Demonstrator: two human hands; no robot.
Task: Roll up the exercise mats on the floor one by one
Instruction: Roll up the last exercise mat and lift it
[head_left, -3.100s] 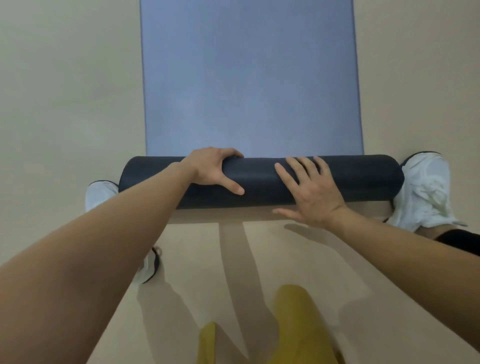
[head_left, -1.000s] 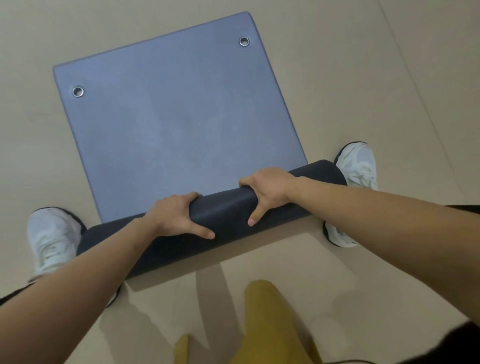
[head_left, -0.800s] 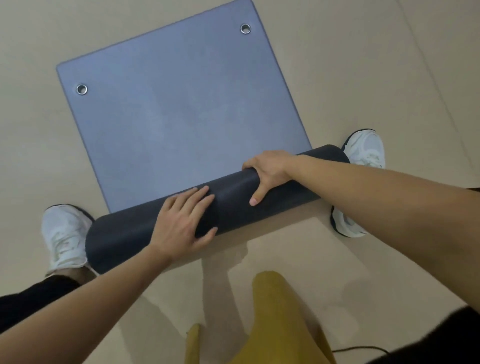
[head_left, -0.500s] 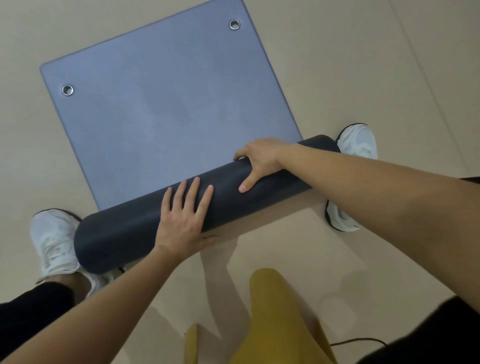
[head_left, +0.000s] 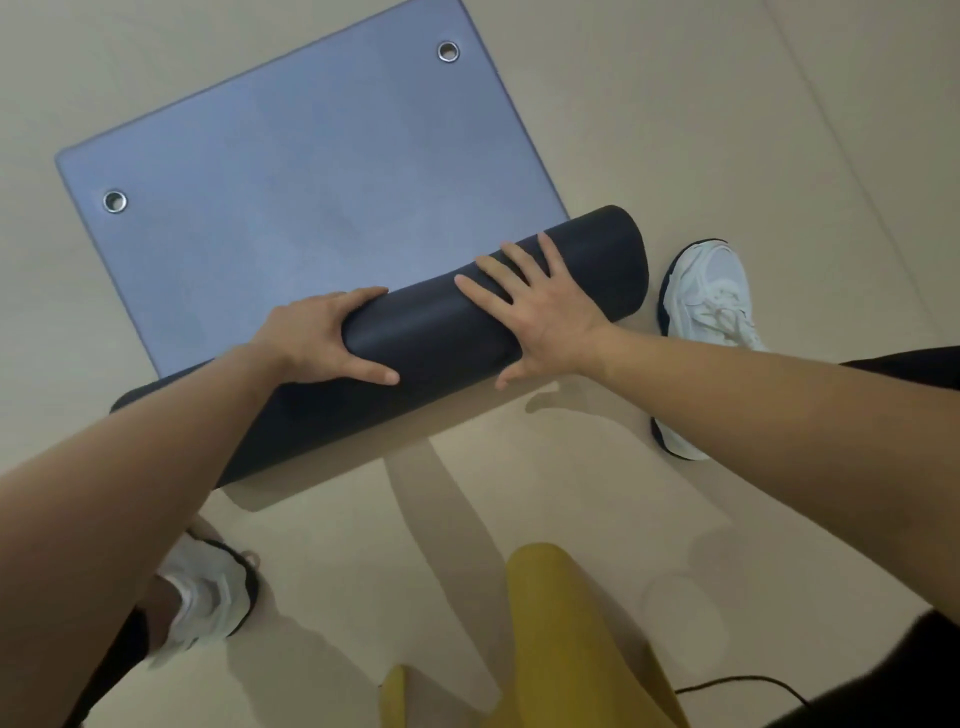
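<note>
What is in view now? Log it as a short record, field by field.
mat: blue, partly rolled, flat part on the floor
roll: dark, across the flat part's near end
left hand: grips the roll, fingers curled over its top, thumb on the near side
right hand: flat on the roll, fingers straight
eyelets: two, at the far corners, uncovered
progress: rolling not finished

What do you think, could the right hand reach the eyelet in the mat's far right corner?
Probably yes, with a forward lean: the right hand lies flat on the roll, holding nothing, and only bare flat mat lies between it and that eyelet.
</note>
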